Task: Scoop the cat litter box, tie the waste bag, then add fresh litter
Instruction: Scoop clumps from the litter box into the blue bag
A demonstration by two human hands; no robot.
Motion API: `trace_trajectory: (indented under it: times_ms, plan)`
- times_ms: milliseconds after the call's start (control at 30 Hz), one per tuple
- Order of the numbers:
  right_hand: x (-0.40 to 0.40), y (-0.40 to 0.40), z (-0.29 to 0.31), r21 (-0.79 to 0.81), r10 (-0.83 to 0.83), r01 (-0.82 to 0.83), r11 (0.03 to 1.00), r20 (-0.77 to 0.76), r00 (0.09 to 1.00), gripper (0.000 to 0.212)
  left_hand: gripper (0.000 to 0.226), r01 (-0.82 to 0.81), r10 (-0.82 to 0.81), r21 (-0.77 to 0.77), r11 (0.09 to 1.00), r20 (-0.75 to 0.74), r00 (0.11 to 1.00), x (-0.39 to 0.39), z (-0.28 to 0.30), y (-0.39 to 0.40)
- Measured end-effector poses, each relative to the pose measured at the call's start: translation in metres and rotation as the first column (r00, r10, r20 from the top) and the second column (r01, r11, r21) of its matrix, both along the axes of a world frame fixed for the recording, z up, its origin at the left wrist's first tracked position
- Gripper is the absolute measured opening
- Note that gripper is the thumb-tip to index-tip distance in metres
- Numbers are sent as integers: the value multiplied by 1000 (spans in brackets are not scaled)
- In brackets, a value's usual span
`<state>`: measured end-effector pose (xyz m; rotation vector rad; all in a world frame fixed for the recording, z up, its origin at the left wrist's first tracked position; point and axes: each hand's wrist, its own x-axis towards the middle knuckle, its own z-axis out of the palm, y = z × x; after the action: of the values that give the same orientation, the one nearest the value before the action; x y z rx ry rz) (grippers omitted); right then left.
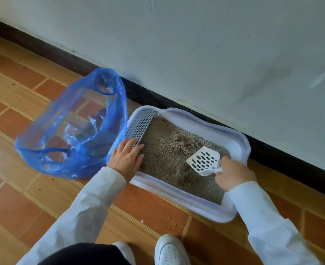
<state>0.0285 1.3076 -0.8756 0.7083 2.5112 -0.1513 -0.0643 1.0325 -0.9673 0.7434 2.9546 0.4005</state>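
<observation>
Right hand: I see my right hand [232, 174] at lower right of centre, clenched round the handle of the white slotted scoop [203, 159], wrist low, sleeve running off the bottom right corner.
Scoop: its blade hovers over or just touches the litter, slots facing up, nothing visibly in it.
Left hand: my left hand [126, 156] lies flat and released, palm down, fingers spread across the left rim and grated step of the litter box [240, 144], steadying it.
Litter box: centre-right of the frame, against the dark skirting, filled with grey-brown litter [163, 155]; one clump [180, 141] is heaped just above the scoop.
Waste bag: the blue waste bag [108, 140] stands open at centre-left, touching the box's left end.
Doing it well: I judge I should slide the blade under the clump, lift level, shake loose grains through, then carry it low to the bag.
</observation>
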Motion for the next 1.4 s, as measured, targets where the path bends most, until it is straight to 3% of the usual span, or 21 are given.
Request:
trace_trajectory:
  times_ms: [200,300,533,633,767,1100,1400]
  plan:
    - [-11,-10,-14,-49,-35,36,998,8,999,34,56,35,-35,-2,999,52,998,-2,-4,-5]
    - [-22,-15,-20,-77,-42,41,996,-20,999,34,35,39,-39,20,999,23,999,-2,-8,-10]
    - [-45,-21,-56,-270,-149,114,956,-113,982,7,35,58,-38,105,993,-182,983,2,-20,-14]
    - [-49,-20,-73,-426,-292,213,879,-128,948,12,33,-7,37,119,993,-255,966,5,-20,-17]
    - [-46,-17,-77,-597,-457,308,741,-111,883,11,36,-110,138,136,985,-219,966,11,-22,-19]
    - [-15,-15,-46,-813,-524,174,556,-179,833,14,45,-177,180,30,984,-138,974,16,-12,-27]
    - [-7,-24,-32,-768,-504,119,629,-286,815,11,54,-142,138,-30,989,-116,984,19,-11,-31]
